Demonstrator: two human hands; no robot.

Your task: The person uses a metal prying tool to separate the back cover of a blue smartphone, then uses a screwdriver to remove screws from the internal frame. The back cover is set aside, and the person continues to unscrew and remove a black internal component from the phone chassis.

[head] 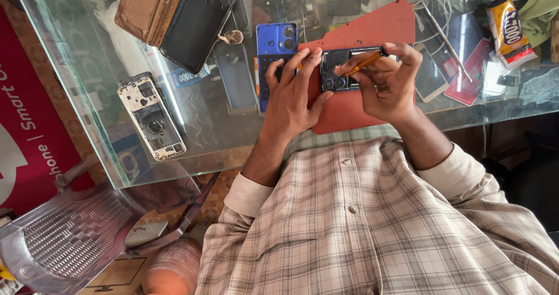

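Now: both hands on opened phone, glass tabletop

Glass tabletop (221, 149) carries everything; red mat (361, 33) lies on it at centre. Brown wallet case (145, 7) w/ black phone cover (198, 21) at upper left. Blue phone (277, 39) just left of mat. Bare phone frame (152, 117) lies apart, far left. Opened black phone (338, 77) on mat, camera lenses up. L hand (291, 94) flat, fingers spread, pressing on opened black phone's left edge and blue phone. R hand (387, 85) closed in a pinch on orange-handled tool (364, 62), tip at opened black phone. Glue tube (509, 30) upper right, well apart.
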